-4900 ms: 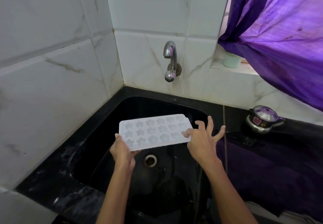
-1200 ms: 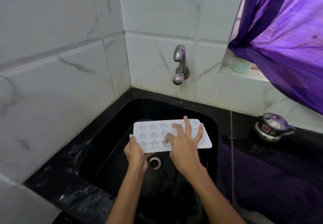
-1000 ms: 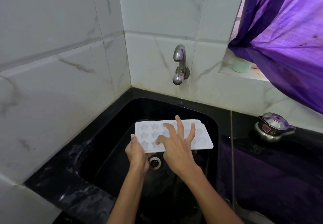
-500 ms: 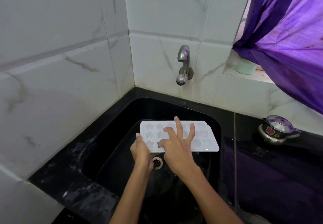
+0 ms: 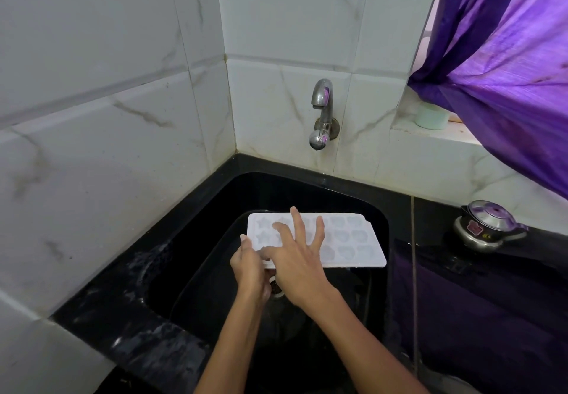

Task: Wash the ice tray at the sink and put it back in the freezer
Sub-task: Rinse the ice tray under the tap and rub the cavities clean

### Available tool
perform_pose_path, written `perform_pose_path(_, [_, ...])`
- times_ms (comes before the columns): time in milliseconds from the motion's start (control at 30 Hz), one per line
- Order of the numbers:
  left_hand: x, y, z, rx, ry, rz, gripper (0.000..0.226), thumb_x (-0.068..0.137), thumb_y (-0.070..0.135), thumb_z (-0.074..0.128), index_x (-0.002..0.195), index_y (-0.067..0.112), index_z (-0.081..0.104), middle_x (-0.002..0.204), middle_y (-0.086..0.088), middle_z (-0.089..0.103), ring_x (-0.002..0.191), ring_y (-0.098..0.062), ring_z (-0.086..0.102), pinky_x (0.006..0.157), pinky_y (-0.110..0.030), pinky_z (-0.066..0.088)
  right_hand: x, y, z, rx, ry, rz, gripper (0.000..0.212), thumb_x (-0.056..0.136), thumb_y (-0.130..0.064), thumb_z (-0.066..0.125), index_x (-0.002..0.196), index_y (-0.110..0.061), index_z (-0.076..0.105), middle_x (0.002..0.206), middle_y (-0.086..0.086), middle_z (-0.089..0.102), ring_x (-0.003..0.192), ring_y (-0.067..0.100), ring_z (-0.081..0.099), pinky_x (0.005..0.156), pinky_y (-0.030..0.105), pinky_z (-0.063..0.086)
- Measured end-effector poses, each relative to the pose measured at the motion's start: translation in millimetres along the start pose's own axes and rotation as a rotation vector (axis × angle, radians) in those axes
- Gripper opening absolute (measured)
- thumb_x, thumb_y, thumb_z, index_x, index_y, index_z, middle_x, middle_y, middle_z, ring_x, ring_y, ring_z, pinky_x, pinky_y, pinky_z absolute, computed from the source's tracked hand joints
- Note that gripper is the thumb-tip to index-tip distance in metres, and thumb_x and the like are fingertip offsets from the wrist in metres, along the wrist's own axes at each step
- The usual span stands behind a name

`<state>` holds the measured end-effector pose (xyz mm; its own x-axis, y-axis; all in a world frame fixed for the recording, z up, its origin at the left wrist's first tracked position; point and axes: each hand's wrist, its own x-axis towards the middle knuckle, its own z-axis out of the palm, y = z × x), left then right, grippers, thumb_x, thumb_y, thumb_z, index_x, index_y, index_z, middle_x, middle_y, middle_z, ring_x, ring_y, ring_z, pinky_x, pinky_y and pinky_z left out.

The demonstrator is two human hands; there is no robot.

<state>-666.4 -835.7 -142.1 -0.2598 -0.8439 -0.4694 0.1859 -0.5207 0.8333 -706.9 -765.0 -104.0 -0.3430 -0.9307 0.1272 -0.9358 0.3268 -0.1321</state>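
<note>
Both hands are working over the black sink [image 5: 215, 209]. The left hand [image 5: 250, 267] is pinching the ice tray's [image 5: 353, 240] nine-o'clock edge. The right hand [image 5: 296, 258] is lying on it, fingers spread.

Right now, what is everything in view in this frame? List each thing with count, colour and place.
ice tray: one, white, held level over the sink basin
sink: one, black, set in a black counter in the tiled corner
tap: one, silver, on the back wall above the sink, no water visible
drain: one, metal, sink bottom, partly hidden by the hands
pressure cooker: one, steel, on the counter at right
curtain: one, purple, upper right
cup: one, pale green, on the window ledge
left hand: grips the tray's left end
right hand: fingers spread on the tray's top
</note>
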Motion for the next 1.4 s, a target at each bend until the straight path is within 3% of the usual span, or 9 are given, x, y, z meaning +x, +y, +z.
perform_pose_path(333, [2,2,1,-0.023,-0.02,-0.01,0.04,0.101,0.039,0.037,0.089,0.009,0.061,0.087,-0.014,0.07,0.077,-0.029,0.069,0.062,-0.037,0.055,-1,14,0,0.197,0.038,0.097,0.045,0.086,-0.009,0.058,0.12,-0.039,0.06,0.156,-0.002,0.016,0.147,0.021,-0.01,0.109,0.054,-0.02])
perform_pose_path(433, [-1,7,1,-0.048,-0.047,-0.013,0.038,0.101,0.039,0.034,0.09,0.013,0.059,0.087,-0.011,0.069,0.08,-0.029,0.067,0.065,-0.043,0.056,1,36,-7,0.311,0.242,0.295,0.059,0.078,0.001,0.053,0.126,-0.034,0.054,0.153,-0.004,0.024,0.146,0.016,0.007,0.113,0.049,-0.006])
perform_pose_path(533, [0,11,-3,-0.068,-0.072,-0.014,0.036,0.101,0.04,0.035,0.092,0.014,0.059,0.088,-0.01,0.069,0.081,-0.028,0.067,0.066,-0.046,0.055,3,66,-3,0.313,0.501,0.556,0.047,0.085,-0.01,0.052,0.13,-0.025,0.052,0.148,0.002,0.036,0.14,0.017,0.026,0.111,0.048,0.011])
perform_pose_path(633, [2,12,-5,-0.079,-0.08,-0.018,0.038,0.101,0.041,0.035,0.1,0.013,0.059,0.093,-0.011,0.069,0.084,-0.029,0.067,0.069,-0.049,0.056,-3,95,2,0.326,0.475,0.8,0.047,0.093,-0.033,0.049,0.137,-0.018,0.043,0.147,0.006,0.037,0.136,0.025,0.032,0.107,0.048,0.022])
perform_pose_path(733, [3,10,-7,-0.081,-0.09,-0.016,0.036,0.101,0.04,0.034,0.101,0.014,0.058,0.095,-0.011,0.069,0.086,-0.03,0.067,0.065,-0.047,0.056,-10,113,5,0.68,0.265,1.004,0.052,0.094,-0.049,0.046,0.131,-0.013,0.047,0.135,0.01,0.05,0.119,0.03,0.051,0.093,0.04,0.04])
perform_pose_path(867, [4,7,-9,-0.033,-0.103,-0.042,0.036,0.101,0.04,0.033,0.094,0.014,0.058,0.092,-0.011,0.068,0.083,-0.029,0.066,0.065,-0.047,0.054,-18,121,10,1.368,0.241,1.089,0.026,0.092,-0.037,0.058,0.101,-0.013,0.061,0.108,0.009,0.067,0.089,0.022,0.065,0.063,0.034,0.055])
perform_pose_path(1100, [13,-4,-14,0.128,-0.117,-0.102,0.033,0.102,0.033,0.037,0.106,0.006,0.055,0.095,-0.013,0.066,0.086,-0.03,0.065,0.069,-0.046,0.055,-21,122,12,1.181,0.438,1.041,0.024,0.093,-0.037,0.058,0.073,-0.024,0.061,0.085,-0.001,0.066,0.087,0.023,0.066,0.086,0.044,0.054])
perform_pose_path(1267, [19,-21,-15,0.304,-0.146,-0.149,0.034,0.101,0.025,0.04,0.115,0.0,0.056,0.102,-0.015,0.065,0.093,-0.031,0.063,0.081,-0.046,0.052,-21,116,5,0.923,0.524,0.942,0.041,0.094,-0.043,0.05,0.07,-0.01,0.055,0.071,0.002,0.058,0.073,0.021,0.058,0.059,0.031,0.042])
perform_pose_path(1400, [17,-32,-13,0.374,-0.202,-0.21,0.041,0.102,0.024,0.035,0.126,-0.007,0.048,0.102,-0.016,0.063,0.086,-0.027,0.059,0.079,-0.04,0.048,-23,106,-2,0.739,0.505,0.825,0.04,0.095,-0.046,0.047,0.07,-0.014,0.051,0.072,0.001,0.058,0.074,0.022,0.056,0.06,0.032,0.037])
